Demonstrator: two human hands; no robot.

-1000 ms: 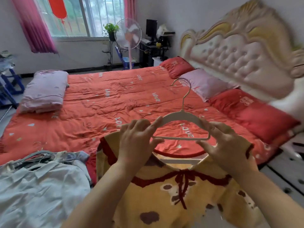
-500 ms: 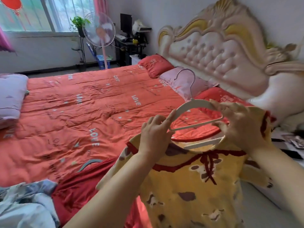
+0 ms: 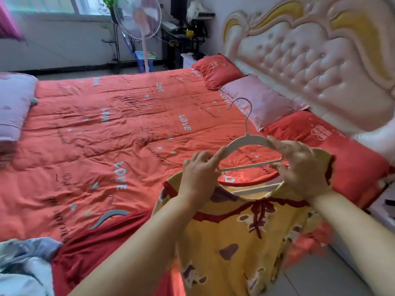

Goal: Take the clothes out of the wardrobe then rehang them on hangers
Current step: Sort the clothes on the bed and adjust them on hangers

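Observation:
A yellow top (image 3: 239, 242) with brown patches, red trim and a red bow hangs in front of me over the bed's near edge. A white hanger (image 3: 249, 139) with a metal hook sticks up out of its neckline. My left hand (image 3: 199, 176) grips the hanger's left arm together with the top's left shoulder. My right hand (image 3: 303, 167) grips the hanger's right arm and the right shoulder. A grey hanger (image 3: 109, 216) lies on a dark red garment (image 3: 96, 246) on the bed. Pale blue clothes (image 3: 23, 263) are heaped at the lower left.
The bed has an orange-red quilt (image 3: 119, 133), red and pink pillows (image 3: 256, 101) and a tufted headboard (image 3: 316, 58) on the right. A folded lilac blanket (image 3: 12, 105) lies at the left edge. A standing fan (image 3: 139, 18) and a desk stand beyond the bed.
My view has swung to the right, so the pile of clothes slid to the lower left. Both hands kept their hold on the hanger and top.

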